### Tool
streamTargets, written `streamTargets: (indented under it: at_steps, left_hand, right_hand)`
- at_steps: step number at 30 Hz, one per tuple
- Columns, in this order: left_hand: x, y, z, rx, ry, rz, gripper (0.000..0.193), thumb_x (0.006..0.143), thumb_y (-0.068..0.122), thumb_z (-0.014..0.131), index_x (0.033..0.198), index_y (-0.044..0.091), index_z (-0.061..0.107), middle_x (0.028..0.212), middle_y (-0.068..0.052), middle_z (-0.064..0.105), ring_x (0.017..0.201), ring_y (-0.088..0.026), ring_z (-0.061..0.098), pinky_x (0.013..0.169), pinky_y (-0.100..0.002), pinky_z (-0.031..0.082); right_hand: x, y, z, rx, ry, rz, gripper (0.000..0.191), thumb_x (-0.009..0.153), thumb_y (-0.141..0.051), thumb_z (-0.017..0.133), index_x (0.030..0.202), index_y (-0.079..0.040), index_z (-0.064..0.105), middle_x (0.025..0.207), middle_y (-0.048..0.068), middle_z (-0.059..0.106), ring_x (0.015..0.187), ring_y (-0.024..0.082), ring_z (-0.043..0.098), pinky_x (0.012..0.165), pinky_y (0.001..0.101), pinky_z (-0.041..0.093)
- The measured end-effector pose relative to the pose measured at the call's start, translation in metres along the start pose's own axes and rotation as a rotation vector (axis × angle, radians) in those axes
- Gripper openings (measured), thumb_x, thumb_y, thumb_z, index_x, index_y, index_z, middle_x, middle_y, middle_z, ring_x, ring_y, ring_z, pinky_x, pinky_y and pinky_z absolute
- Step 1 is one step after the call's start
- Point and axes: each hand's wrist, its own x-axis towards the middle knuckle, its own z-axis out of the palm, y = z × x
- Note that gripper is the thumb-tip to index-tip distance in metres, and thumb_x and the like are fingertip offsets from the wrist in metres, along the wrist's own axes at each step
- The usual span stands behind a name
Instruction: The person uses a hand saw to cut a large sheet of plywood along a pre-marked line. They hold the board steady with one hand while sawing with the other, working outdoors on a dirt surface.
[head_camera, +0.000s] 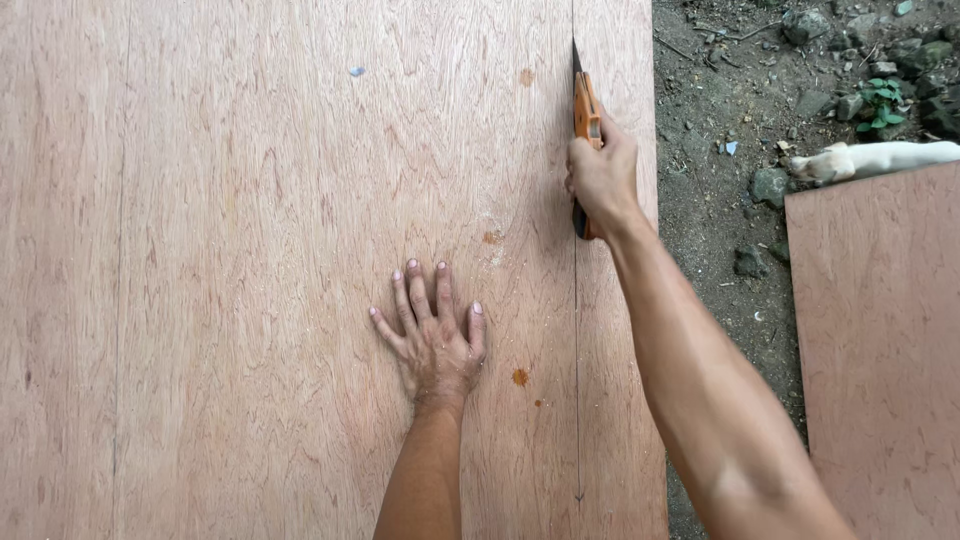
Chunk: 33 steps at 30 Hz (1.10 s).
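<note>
A large sheet of reddish plywood (250, 250) fills most of the view. A thin dark line runs down it near its right edge. My right hand (602, 178) is closed around an orange utility knife (586, 110), whose blade tip touches the line near the top. My left hand (432, 335) lies flat on the sheet with its fingers spread, left of the line and nearer to me than the knife.
Bare dirt ground (720, 180) with stones and a small green plant (880, 105) lies right of the sheet. A second plywood piece (880, 350) lies at the right edge. A white animal (880, 158) lies just beyond it.
</note>
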Motion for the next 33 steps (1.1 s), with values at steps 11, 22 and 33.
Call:
streamTargets:
  at_steps: [11,22,33]
  left_hand:
    - [0.0,-0.001,0.003,0.007,-0.005,0.008,0.076,0.094,0.061,0.032,0.16,0.028,0.013,0.169,-0.009,-0.001,0.154,-0.029,-0.005,0.117,-0.066,-0.011]
    - [-0.001,-0.001,0.004,-0.005,0.036,0.019,0.077,0.095,0.061,0.033,0.161,0.027,0.013,0.169,-0.008,0.0,0.155,-0.029,-0.003,0.117,-0.067,-0.01]
    - [-0.003,0.0,0.004,-0.008,0.037,0.03,0.077,0.095,0.061,0.035,0.161,0.025,0.016,0.169,-0.009,-0.001,0.155,-0.029,-0.004,0.118,-0.067,-0.008]
  right_hand:
    - [-0.016,0.0,-0.01,-0.12,0.001,-0.024,0.074,0.087,0.001,0.048,0.159,-0.008,0.035,0.066,0.0,0.056,0.048,0.009,0.05,0.039,0.0252,0.045]
    - [-0.06,-0.004,-0.014,-0.084,0.005,0.035,0.07,0.085,0.003,0.048,0.155,-0.001,0.042,0.065,0.001,0.055,0.047,0.008,0.05,0.039,0.0261,0.042]
    - [-0.12,0.012,-0.026,-0.112,-0.005,0.102,0.076,0.083,0.0,0.048,0.157,-0.007,0.033,0.061,0.003,0.055,0.042,0.01,0.047,0.034,0.026,0.042]
